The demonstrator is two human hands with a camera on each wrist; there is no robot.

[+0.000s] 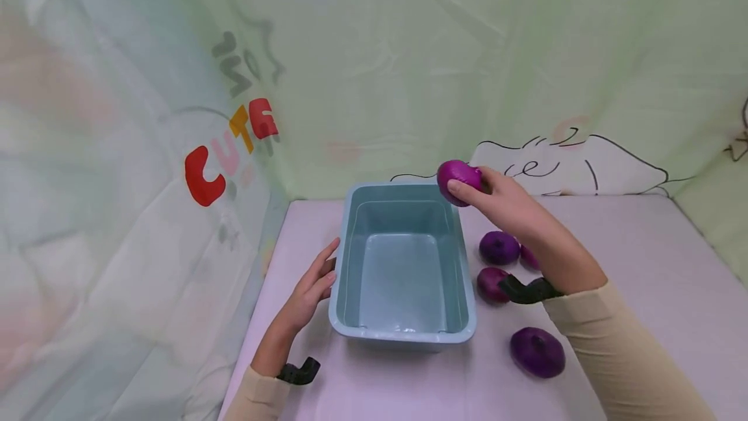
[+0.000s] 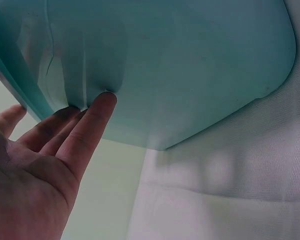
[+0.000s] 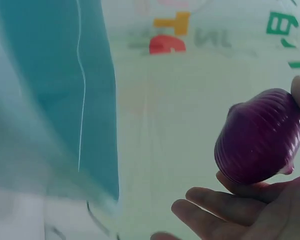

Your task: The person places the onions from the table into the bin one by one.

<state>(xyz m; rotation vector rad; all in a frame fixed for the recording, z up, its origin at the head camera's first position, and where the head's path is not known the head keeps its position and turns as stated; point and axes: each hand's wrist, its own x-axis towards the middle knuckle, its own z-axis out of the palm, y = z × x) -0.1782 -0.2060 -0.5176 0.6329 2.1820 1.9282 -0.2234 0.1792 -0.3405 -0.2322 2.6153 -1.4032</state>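
A purple onion (image 1: 458,182) is pinched between the thumb and fingers of my right hand (image 1: 497,197), raised over the far right corner of a blue plastic tub (image 1: 403,336). The right wrist view shows the same onion (image 3: 260,137) beside the tub's wall, clasped by thumb and forefinger while the other fingers extend below. My left hand (image 1: 310,294) touches the tub's left side, its fairly straight fingertips against the outer wall; the left wrist view shows those fingers (image 2: 85,135) from below. No onion is visible inside the tub.
Right of the tub lie more purple onions: one near the tub (image 1: 498,247), another just nearer (image 1: 493,284), one partly hidden by the right forearm (image 1: 528,258), and a larger one (image 1: 537,352) closer to me. A printed cloth (image 1: 374,83) hangs behind the white table (image 1: 643,265).
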